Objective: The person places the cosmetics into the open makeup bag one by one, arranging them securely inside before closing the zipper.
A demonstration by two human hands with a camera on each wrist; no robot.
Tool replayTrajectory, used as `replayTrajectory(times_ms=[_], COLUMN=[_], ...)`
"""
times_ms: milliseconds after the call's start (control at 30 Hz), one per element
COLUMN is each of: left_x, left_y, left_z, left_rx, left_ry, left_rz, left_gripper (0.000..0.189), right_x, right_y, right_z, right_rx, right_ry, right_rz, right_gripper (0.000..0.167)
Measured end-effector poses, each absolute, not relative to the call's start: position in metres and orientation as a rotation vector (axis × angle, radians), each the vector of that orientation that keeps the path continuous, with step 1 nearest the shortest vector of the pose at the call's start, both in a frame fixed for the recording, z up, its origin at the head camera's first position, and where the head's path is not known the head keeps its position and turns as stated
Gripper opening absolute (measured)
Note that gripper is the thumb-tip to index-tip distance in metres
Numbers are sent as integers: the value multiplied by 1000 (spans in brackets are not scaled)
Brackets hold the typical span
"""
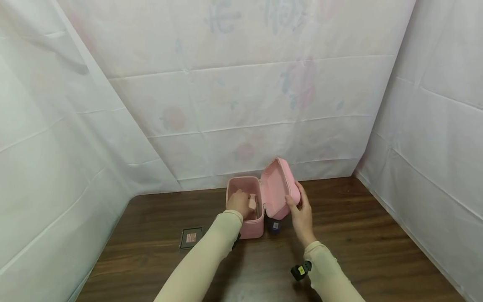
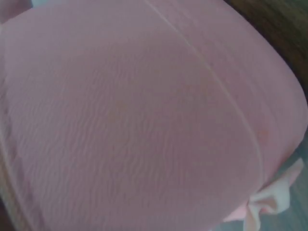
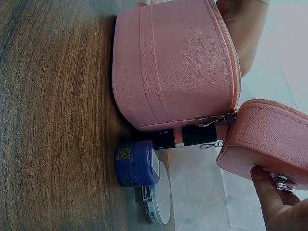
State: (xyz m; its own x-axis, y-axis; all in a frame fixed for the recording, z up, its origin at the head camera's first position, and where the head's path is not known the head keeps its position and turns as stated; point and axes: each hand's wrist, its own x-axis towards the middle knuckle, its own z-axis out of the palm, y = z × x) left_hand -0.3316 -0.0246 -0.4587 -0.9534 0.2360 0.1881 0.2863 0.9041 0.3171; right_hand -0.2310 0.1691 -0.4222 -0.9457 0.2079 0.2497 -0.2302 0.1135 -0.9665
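A pink zippered cosmetic case (image 1: 252, 228) stands on the table, its lid (image 1: 275, 188) swung up to the right. My left hand (image 1: 238, 202) reaches down inside the case beside a pale pink item (image 1: 252, 203); its fingertips are hidden, so a hold cannot be made out. With thumb and fingers on either side, my right hand (image 1: 302, 216) grips the lid's outer edge. The right wrist view shows that hand (image 3: 281, 211) by a shiny metal fitting (image 3: 284, 184) on the lid. Close up, the case wall (image 2: 125, 115) fills the left wrist view, with a pale bow (image 2: 272, 198) below.
Just right of the case sit a blue jar (image 3: 137, 163), a white round compact-like item (image 3: 162, 195) and a black tube-like item (image 3: 199, 135). A flat dark square palette-like case (image 1: 191, 238) lies to the left on the wooden table (image 1: 358, 235). White sheeting (image 1: 241, 100) hangs behind.
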Motion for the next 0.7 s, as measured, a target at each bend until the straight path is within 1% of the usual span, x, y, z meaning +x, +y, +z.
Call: replayTrajectory(times_ms=[167,333,467,533,633,700], left_x=[-333,-335,-345,-353,-363,-396], left_y=[-23,-20,-18,-18,-21,-24], left_z=[-471,-473,-476,-479,-491,-521], left_rx=[-422,-389,-360,-342,-347,-368], left_ry=[-2901,-2959,-3039,-3077,-3097,-3121], left_rz=[-443,-418,-444,-489,-517,-588], left_gripper=[27,30,27,26,34,41], right_x=[-230,-229,-230,-230,-230,-230], right_y=[168,168,168,168,166,165], right_z=[-423,-423,-423,-423,-423,-422], right_rx=[26,24,32,34,27,15], right_ry=[-2068,-2064,-2056,-2054,-2049,-2047], right_rz=[1903,1898,1896,1896,1897,1891], right_gripper=[60,59,59,59,59,60])
